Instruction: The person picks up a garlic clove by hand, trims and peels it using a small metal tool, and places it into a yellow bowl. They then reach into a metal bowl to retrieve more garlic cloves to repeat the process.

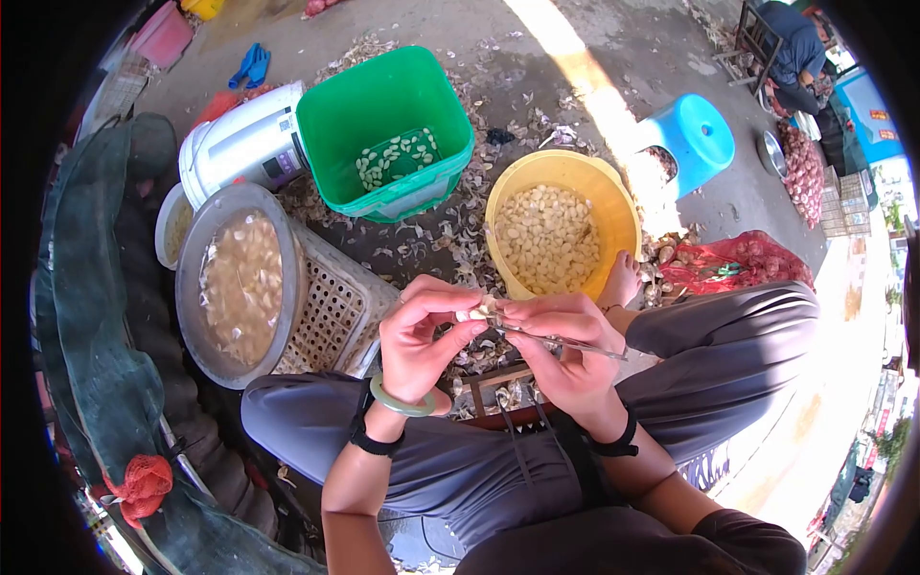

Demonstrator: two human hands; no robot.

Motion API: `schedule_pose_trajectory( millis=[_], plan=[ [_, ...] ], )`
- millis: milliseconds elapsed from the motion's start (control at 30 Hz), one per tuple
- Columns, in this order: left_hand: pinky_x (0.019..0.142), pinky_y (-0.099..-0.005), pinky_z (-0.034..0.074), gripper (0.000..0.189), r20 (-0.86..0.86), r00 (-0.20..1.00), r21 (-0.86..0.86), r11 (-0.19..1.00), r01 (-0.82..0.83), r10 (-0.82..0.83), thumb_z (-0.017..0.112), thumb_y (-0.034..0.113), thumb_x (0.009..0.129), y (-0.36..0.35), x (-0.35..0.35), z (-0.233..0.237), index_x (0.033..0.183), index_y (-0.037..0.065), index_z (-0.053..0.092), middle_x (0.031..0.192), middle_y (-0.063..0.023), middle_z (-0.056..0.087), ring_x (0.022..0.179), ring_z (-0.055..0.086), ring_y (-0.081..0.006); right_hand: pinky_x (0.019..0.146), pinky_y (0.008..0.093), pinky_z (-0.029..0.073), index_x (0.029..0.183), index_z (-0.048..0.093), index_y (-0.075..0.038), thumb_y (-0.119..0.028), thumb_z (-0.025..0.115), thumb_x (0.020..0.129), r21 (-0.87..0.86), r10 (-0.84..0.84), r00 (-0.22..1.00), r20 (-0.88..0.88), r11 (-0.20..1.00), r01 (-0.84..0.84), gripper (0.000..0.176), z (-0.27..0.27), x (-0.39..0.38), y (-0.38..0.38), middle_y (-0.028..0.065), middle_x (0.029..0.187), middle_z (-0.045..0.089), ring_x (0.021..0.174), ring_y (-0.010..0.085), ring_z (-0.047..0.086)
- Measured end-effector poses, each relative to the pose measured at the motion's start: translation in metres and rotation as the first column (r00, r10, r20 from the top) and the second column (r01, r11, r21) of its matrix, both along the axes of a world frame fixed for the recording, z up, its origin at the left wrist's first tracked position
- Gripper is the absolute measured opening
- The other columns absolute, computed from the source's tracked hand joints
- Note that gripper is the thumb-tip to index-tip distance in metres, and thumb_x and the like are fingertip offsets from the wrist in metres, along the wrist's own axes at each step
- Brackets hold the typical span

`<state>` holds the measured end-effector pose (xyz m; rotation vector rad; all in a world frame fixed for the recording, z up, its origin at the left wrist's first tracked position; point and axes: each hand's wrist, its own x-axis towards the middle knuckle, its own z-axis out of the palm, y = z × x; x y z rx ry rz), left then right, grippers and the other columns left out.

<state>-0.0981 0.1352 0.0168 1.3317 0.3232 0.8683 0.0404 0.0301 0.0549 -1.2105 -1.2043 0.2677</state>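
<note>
Pinched between the thumb and fingertips of my left hand [414,335] is a pale garlic clove [467,314]. My right hand [575,350] is closed around a thin metal knife [608,354], one end of which sticks out past the fingers. Both sets of fingertips meet over my lap, with bits of skin between them. Just beyond the hands stands a yellow basin [628,216] holding many peeled cloves [546,238]. A green bucket [383,91], with some cloves at its bottom, is farther off to the left.
On the left, a grey tub [192,316] of cloves in liquid rests by a perforated basket [350,311]. A white bucket [235,134] lies sideways. Rightward are a blue stool [698,134] and a red net bag [743,266] of garlic. Another person [791,48] sits at upper right.
</note>
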Motion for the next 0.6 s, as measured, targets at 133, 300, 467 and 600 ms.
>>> schedule_pose_trajectory(
  millis=[133, 300, 467, 600],
  plan=[
    [0.079, -0.0279, 0.056, 0.029, -0.053, 0.998, -0.091, 0.996, 0.016, -0.021, 0.066, -0.011, 0.079, -0.002, -0.002, -0.002, 0.106, -0.002, 0.061, 0.099, -0.0092, 0.059, 0.091, 0.063, -0.0166, 0.068, 0.0310, 0.055, 0.096, 0.060, -0.001, 0.010, 0.070, 0.073, 0.086, 0.012, 0.995, 0.104, 0.996, -0.021, 0.027, -0.011, 0.005, 0.003, 0.0140, 0.094, 0.065, 0.085, 0.0251, 0.067],
    [0.077, -0.0279, 0.057, 0.025, 0.021, 1.000, -0.367, 0.930, 0.021, -0.014, 0.065, -0.006, 0.083, -0.005, 0.001, -0.003, 0.107, -0.002, 0.061, 0.097, -0.0088, 0.060, 0.090, 0.064, -0.0165, 0.074, 0.0367, 0.057, 0.090, 0.058, 0.001, 0.015, 0.069, 0.071, 0.073, 0.082, 0.972, 0.221, 0.992, -0.101, 0.027, -0.010, 0.007, 0.003, 0.0163, 0.090, 0.064, 0.086, 0.0304, 0.067],
    [0.077, -0.0299, 0.057, 0.024, 0.094, 0.994, -0.555, 0.832, 0.010, 0.050, 0.062, 0.004, 0.088, -0.002, -0.003, -0.008, 0.112, 0.001, 0.058, 0.103, -0.0099, 0.063, 0.088, 0.065, -0.0178, 0.073, 0.0338, 0.057, 0.089, 0.060, 0.000, 0.011, 0.068, 0.073, -0.038, 0.102, 0.958, 0.267, 0.995, -0.096, 0.021, -0.012, 0.009, 0.002, 0.0148, 0.092, 0.065, 0.086, 0.0271, 0.068],
    [0.077, -0.0312, 0.057, 0.028, 0.160, 0.983, -0.553, 0.833, 0.013, 0.091, 0.061, 0.006, 0.090, 0.006, -0.006, -0.008, 0.117, 0.002, 0.054, 0.106, -0.0112, 0.063, 0.089, 0.065, -0.0188, 0.073, 0.0305, 0.056, 0.090, 0.059, 0.000, 0.007, 0.067, 0.076, -0.247, 0.193, 0.913, 0.358, 0.963, -0.107, 0.018, -0.021, 0.014, 0.000, 0.0130, 0.091, 0.065, 0.086, 0.0249, 0.068]
  ],
)
